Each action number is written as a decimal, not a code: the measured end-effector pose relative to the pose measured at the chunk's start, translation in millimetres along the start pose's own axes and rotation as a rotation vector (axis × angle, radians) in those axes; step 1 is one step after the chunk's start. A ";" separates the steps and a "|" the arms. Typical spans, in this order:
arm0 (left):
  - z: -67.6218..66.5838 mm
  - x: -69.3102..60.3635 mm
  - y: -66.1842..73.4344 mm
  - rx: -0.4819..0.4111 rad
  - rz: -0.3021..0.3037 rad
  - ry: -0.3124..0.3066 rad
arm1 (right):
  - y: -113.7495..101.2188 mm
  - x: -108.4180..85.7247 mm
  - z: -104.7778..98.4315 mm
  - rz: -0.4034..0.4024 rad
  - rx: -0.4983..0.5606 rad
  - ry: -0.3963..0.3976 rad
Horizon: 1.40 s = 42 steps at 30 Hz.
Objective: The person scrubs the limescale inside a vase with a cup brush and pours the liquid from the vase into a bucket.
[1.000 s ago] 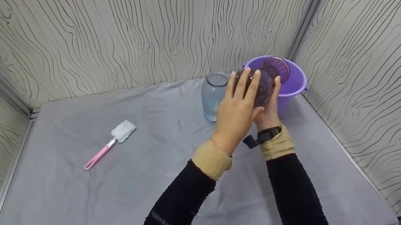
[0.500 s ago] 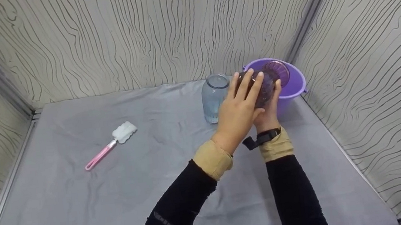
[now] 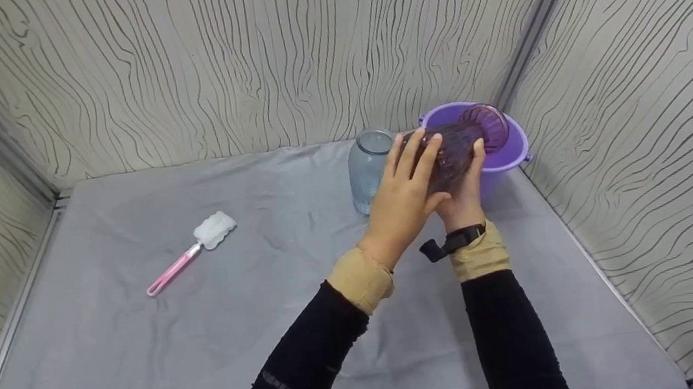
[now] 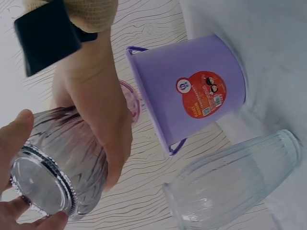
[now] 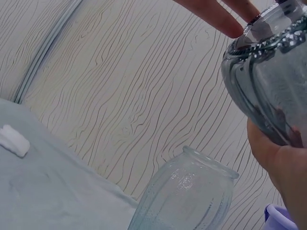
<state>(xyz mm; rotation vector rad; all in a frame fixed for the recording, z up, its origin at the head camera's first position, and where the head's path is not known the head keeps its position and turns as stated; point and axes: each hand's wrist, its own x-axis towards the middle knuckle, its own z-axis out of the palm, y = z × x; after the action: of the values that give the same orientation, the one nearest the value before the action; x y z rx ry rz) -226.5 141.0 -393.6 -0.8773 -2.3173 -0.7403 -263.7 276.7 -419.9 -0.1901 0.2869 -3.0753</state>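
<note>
Both hands hold a purple ribbed glass vase (image 3: pixel 451 151) tilted on its side, its flared mouth over the purple bucket (image 3: pixel 520 147). My left hand (image 3: pixel 400 198) grips the base end, and its fingers curl round the bottom rim in the left wrist view. From below and the right, my right hand (image 3: pixel 464 197) holds the vase's body; the left hand and the vase partly hide it. Directly left of the bucket stands a bluish clear glass vase (image 3: pixel 365 176), upright and partly covered by the left hand. Liquid seems to fill its lower part (image 4: pixel 280 165).
A sponge brush (image 3: pixel 213 229) with a pink handle lies on the left of the grey cloth (image 3: pixel 258 335). Wood-grain patterned walls (image 3: pixel 227 64) close the table in at the back and sides. The bucket stands in the back right corner.
The left hand has moved slightly left and down with the vase's base. The vase's mouth has shifted slightly right over the bucket. The sponge brush and the bluish vase stay put.
</note>
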 end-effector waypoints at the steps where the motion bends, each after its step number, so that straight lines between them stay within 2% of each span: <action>1: 0.9 -1.1 -1.7 -0.018 -0.006 0.005 | -0.1 0.3 -0.6 0.001 -0.005 0.003; 13: 17.6 -18.9 -22.6 -0.186 -0.073 0.054 | -2.1 7.2 -11.8 -0.051 -0.135 0.146; 22: 23.0 -25.4 -29.5 -0.233 -0.099 0.119 | -3.1 12.5 -9.8 -0.116 -0.274 0.197; 27: 29.9 -32.5 -32.5 -0.241 -0.153 0.112 | -2.4 12.0 -16.8 -0.124 -0.319 0.238; 33: 35.6 -42.2 -35.2 -0.293 -0.237 0.102 | 0.4 10.4 -23.4 -0.070 -0.342 0.258; 37: 36.5 -46.9 -38.0 -0.344 -0.288 0.096 | 3.7 10.0 -22.4 -0.092 -0.485 0.257; 42: 36.1 -50.9 -41.6 -0.366 -0.308 0.097 | 7.7 7.6 -16.6 -0.191 -0.636 0.217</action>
<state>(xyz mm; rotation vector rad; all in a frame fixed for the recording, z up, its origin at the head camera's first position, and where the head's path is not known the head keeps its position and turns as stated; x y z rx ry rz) -234.3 117.2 -464.4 -0.6172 -2.2923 -1.3396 -273.0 271.7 -436.7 0.1076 1.3217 -3.0674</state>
